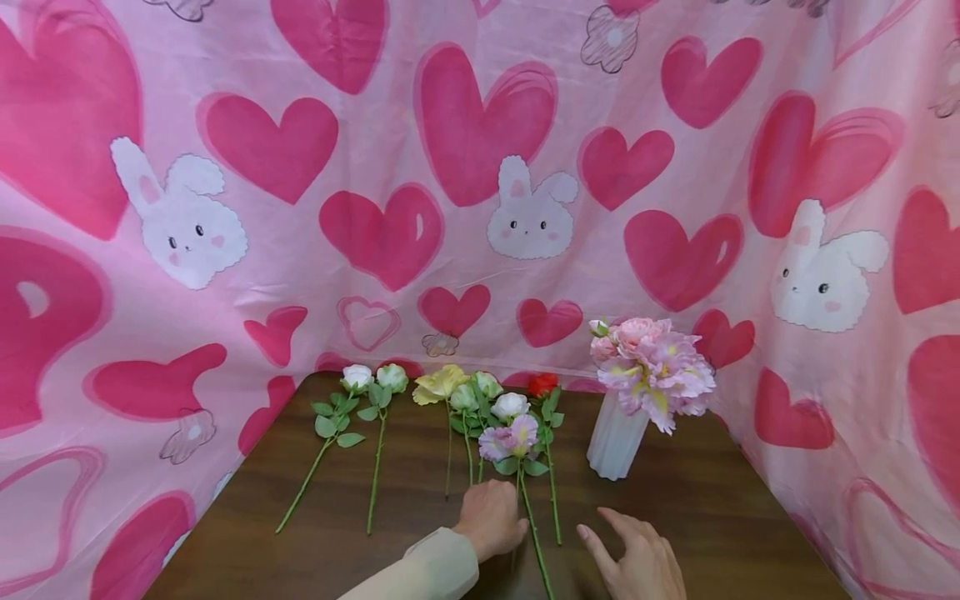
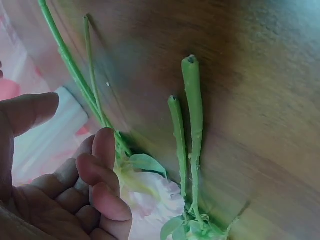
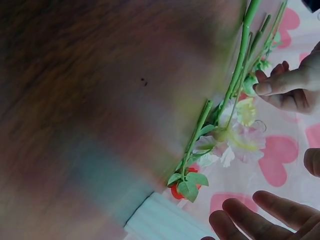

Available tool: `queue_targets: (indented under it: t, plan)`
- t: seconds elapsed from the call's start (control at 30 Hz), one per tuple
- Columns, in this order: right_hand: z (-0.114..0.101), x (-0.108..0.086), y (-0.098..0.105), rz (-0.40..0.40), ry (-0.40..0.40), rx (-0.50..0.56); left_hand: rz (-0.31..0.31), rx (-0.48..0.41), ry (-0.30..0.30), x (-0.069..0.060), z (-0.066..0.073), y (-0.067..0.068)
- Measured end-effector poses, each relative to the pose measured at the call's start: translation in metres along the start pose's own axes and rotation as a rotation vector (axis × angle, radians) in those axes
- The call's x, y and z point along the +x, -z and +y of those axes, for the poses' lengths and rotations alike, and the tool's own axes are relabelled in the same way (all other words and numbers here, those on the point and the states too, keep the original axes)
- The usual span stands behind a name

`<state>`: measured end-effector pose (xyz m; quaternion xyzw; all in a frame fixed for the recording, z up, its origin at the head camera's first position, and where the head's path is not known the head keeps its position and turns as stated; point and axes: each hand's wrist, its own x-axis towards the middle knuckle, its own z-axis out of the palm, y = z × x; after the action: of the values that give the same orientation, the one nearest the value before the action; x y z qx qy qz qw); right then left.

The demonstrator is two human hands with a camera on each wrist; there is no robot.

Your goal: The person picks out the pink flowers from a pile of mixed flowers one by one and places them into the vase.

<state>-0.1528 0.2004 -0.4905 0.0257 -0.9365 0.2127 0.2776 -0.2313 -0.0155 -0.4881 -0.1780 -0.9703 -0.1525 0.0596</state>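
Note:
My left hand (image 1: 491,518) hovers over the middle of the table, beside the stem of a pink-and-yellow flower (image 1: 510,439). Its fingers are loosely curled with the thumb apart, and nothing is between them in the left wrist view. Under the fingers lie several green stems (image 2: 192,95). My right hand (image 1: 637,554) is at the front right, thumb and fingers spread, holding nothing. A red rose (image 1: 543,384) lies between the pink flower and the white vase (image 1: 617,442). The vase stands upright beyond my right hand, with pink flowers (image 1: 652,367) in it.
Left on the brown table (image 1: 225,550) lie a white rose (image 1: 357,377) and a pale green rose (image 1: 392,377), stems toward me. A yellow flower (image 1: 441,383) and another white rose (image 1: 512,406) lie near the middle. Behind hangs a pink heart-patterned cloth (image 1: 465,108).

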Motion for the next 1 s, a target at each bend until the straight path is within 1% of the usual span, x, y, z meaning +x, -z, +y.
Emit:
queue_targets:
  t: [0.2,0.37,0.53,0.63,0.73,0.87,1.0]
  plan:
    - [-0.001,0.001,0.001,-0.013,-0.026,0.001,-0.046,-0.005,0.016,0.002,0.000,-0.002]
    - [-0.001,0.001,0.001,-0.002,-0.011,0.001,-0.077,0.000,0.010,0.003,0.000,-0.007]
    - [-0.001,0.002,0.002,0.002,0.011,0.005,-0.062,0.014,-0.009,0.000,0.001,-0.012]
    - [-0.002,0.002,0.002,-0.012,0.006,0.008,-0.056,0.022,-0.001,-0.002,0.001,-0.016]
    - [-0.003,0.002,0.002,-0.033,-0.013,0.006,-0.073,0.000,0.025,-0.002,0.001,-0.019]
    - [-0.003,0.002,0.003,-0.048,-0.026,0.005,-0.115,-0.084,0.095,-0.002,0.000,-0.021]
    - [-0.002,0.002,0.002,-0.049,-0.031,0.004,-0.112,-0.172,0.170,-0.001,-0.003,-0.019]
